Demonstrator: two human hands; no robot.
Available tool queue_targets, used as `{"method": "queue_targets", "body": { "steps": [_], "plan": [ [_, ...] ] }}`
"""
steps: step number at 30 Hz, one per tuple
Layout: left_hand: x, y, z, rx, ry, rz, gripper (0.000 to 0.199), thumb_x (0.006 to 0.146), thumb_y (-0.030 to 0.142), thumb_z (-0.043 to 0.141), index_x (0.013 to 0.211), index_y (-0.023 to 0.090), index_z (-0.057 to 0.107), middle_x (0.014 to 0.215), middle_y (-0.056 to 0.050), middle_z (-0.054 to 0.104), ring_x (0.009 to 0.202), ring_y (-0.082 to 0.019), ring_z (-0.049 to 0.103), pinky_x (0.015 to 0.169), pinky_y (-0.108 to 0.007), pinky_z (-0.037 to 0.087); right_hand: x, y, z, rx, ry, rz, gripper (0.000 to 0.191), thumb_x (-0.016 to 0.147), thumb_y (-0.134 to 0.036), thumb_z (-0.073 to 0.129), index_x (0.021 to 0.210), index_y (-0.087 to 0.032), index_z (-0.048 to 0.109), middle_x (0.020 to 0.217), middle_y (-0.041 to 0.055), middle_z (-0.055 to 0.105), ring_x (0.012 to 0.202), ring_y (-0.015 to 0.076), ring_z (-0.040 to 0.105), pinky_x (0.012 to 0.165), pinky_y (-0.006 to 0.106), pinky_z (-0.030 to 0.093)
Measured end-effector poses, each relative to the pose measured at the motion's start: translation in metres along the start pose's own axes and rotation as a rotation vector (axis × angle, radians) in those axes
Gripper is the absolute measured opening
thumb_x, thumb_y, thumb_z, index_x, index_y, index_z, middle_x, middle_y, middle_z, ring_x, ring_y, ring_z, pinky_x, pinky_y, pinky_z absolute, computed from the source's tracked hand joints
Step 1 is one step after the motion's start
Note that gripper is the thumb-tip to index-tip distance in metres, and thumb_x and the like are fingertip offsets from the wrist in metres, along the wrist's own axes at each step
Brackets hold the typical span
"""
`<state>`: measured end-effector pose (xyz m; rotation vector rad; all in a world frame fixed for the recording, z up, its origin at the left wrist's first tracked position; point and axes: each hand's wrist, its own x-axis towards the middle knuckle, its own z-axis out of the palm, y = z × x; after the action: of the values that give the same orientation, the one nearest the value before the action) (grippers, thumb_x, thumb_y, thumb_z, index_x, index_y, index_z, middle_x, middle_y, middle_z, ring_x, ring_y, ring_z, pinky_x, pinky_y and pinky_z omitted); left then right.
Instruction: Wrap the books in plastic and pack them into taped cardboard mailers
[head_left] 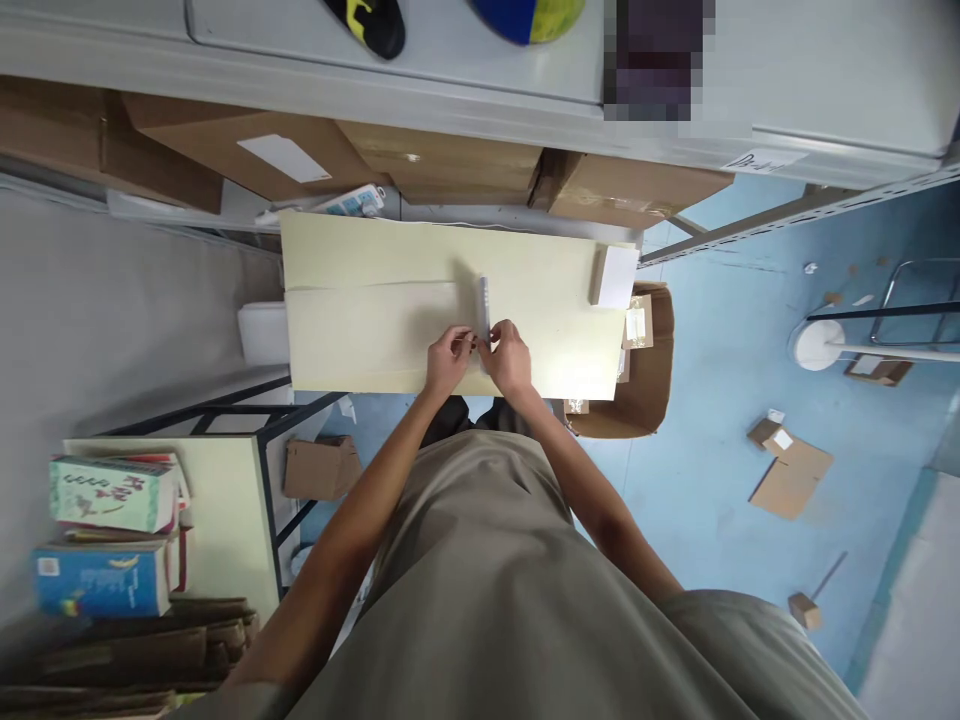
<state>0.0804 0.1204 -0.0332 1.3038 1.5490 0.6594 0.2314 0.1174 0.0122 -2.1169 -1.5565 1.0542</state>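
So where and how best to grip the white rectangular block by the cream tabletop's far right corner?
Likely by its long left and right sides, from above: the white rectangular block looks straight-edged, nothing shows on top, and its left face is in plain view.

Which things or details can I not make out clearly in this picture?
In the head view:
Narrow pale-grey strip: lower end hidden by the right hand.
Left hand: too small to tell its grip.
Blue-and-yellow rounded object: cut off by the top edge.
Dark rectangular patch: blurred into coarse squares.
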Motion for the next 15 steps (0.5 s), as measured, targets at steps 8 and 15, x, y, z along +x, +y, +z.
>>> {"method": "queue_targets", "body": {
  "steps": [8, 15],
  "plan": [
    [0.019, -0.035, -0.063, 0.101, -0.059, -0.134, 0.032, 0.104, 0.046, 0.057, 0.114, 0.021, 0.074, 0.110, -0.007, 0.082, 0.100, -0.021, 0.078, 0.092, -0.029, 0.060, 0.004, -0.009, 0.045, 0.005, 0.003, 0.064, 0.031, 0.105, -0.034, 0.062, 0.132, -0.020, 0.061, 0.134, 0.0167, 0.066, 0.118, 0.0293, 0.071, 0.100, 0.041, 0.057],
    [0.053, -0.064, -0.079, 0.280, -0.215, -0.126, 0.030, 0.103, 0.039, 0.059, 0.114, 0.022, 0.081, 0.100, -0.008, 0.084, 0.088, -0.022, 0.079, 0.088, -0.030, 0.057, 0.006, -0.006, 0.087, -0.148, 0.109, 0.237, 0.054, 0.100, -0.028, 0.065, 0.151, -0.018, 0.049, 0.145, 0.0210, 0.056, 0.137, 0.0346, 0.056, 0.113, 0.049, 0.051]
  ]
}}
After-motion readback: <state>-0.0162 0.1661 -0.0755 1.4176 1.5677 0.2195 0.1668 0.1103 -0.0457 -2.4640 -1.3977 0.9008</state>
